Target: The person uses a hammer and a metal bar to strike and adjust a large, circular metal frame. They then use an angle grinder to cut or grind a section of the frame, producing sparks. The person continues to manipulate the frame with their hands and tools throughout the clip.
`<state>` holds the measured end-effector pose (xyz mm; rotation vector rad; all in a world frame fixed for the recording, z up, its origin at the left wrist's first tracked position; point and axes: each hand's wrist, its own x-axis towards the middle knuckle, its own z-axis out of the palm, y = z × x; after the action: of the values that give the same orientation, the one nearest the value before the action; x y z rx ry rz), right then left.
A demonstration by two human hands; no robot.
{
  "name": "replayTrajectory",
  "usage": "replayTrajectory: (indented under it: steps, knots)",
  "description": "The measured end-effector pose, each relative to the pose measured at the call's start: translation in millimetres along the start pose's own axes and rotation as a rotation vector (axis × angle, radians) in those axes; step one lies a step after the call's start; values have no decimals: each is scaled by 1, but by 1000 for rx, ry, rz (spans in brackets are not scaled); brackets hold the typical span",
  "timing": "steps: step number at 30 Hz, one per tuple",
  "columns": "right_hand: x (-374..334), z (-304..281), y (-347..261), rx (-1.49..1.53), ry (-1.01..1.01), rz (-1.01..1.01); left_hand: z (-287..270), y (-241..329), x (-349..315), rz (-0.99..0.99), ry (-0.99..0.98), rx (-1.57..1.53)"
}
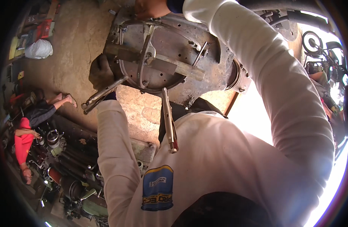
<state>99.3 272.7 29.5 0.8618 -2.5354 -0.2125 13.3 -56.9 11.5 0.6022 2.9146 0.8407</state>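
Note:
A worn metal plate [204,85] with several holes fills the upper middle, and a curved metal ring [123,72] lies over it. A flat bar [189,70] crosses the ring. My right hand [151,8] is at the far edge of the plate, partly cut off by the picture's top. Its fingers look curled, but what they hold is hidden. From my left sleeve the dark cuff ends behind a metal rod [105,92] that sticks out near the plate's left side. My left hand is in deep shadow there and its fingers cannot be made out. A second, shiny rod [168,121] points toward my body.
Engine parts and machinery [68,185] crowd the lower left, where a person in a red top [23,138] sits. A white plastic bag [39,49] rests among boxes at the upper left. On the far right stands a motorcycle [314,43], with another person partly visible below it.

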Motion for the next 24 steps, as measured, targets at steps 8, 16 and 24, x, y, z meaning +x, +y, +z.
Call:
replayTrajectory:
  steps: [8,16,24]
  knots:
    - [-22,-35,-20,-17,-194,204,-2,-6,13,58,-90,105]
    - [-9,-50,-19,139,-364,538,0,-8,11,89,-98,43]
    - [10,-84,-29,183,-661,890,0,-10,9,237,-73,109]
